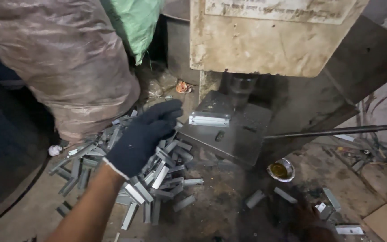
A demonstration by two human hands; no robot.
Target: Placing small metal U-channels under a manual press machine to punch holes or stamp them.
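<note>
just the one head cam, looking steeply down and forward, pretty close, over the gloved left hand (142, 136) toward the press bed (229, 130).

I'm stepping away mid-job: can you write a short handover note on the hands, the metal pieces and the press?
Left hand, in a dark knit glove, reaches palm down over the pile of small grey folded sheet-metal pieces; whether it grips one cannot be seen.
Right hand: not in view.
One bright folded metal piece lies on the steel press block, under the round ram.
A few loose grey pieces lie scattered on the floor to the right, near a small round tin of yellowish liquid.
Most pieces remain in the pile.
</note>
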